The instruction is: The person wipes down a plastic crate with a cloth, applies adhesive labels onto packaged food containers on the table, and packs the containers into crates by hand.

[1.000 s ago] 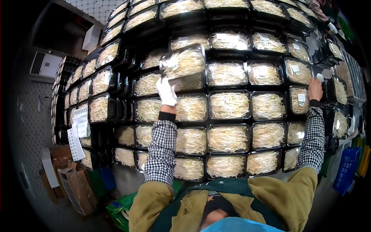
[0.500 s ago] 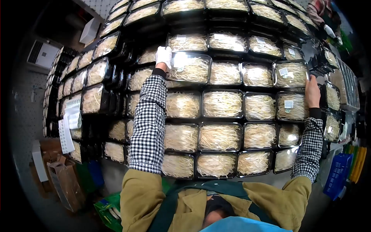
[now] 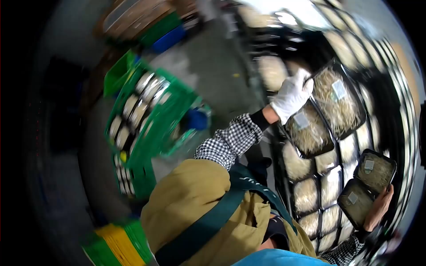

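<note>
My left hand (image 3: 290, 96), in a white glove, is closed on the near edges of two black trays of bean sprouts. The larger-looking bean sprout tray (image 3: 341, 108) lies to the right, the other bean sprout tray (image 3: 309, 133) beside it below the hand. Both have clear lids and white labels. My right hand (image 3: 379, 207), bare, grips the edge of another pair: an upper bean sprout tray (image 3: 372, 174) and a lower bean sprout tray (image 3: 355, 195), also labelled. Its fingertips are partly hidden beneath them. Both pairs are above rows of similar trays.
Rows of packed sprout trays (image 3: 306, 195) fill the right side. On the left, a green crate (image 3: 142, 155) holds several packed trays. Green and yellow crates (image 3: 117, 244) stand at the lower left, and cardboard boxes (image 3: 133, 20) at the upper left. Motion blurs the surroundings.
My view has swung left, bringing the green crates into sight. Both hands were at the ends of a row of trays; now each holds two labelled trays, lifted above the rows.
</note>
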